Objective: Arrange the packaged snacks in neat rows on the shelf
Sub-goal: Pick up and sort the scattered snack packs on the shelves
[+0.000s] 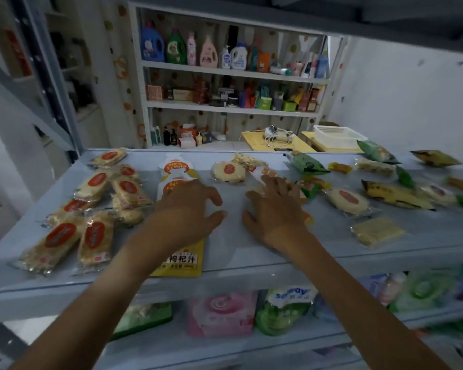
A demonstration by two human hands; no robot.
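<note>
Left hand (190, 204) lying open on yellow juice pouch (181, 259); right hand (275, 206) lying open on white pouch (262, 173); round cracker pack (229, 172) lying between, beyond fingertips.

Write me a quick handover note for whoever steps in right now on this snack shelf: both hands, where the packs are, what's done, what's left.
Left hand: open, fingers resting on the yellow pouches at the shelf middle.
Right hand: open, fingers spread over a clear-wrapped pack; nothing gripped.
Done: rice crackers gathered at the left, roughly grouped, not yet straight.
Left: the right half lies scattered: round cake, green bag, oval cake, yellow bags, noodle block. Sort these by kind into rows and straighten the crackers.
</note>
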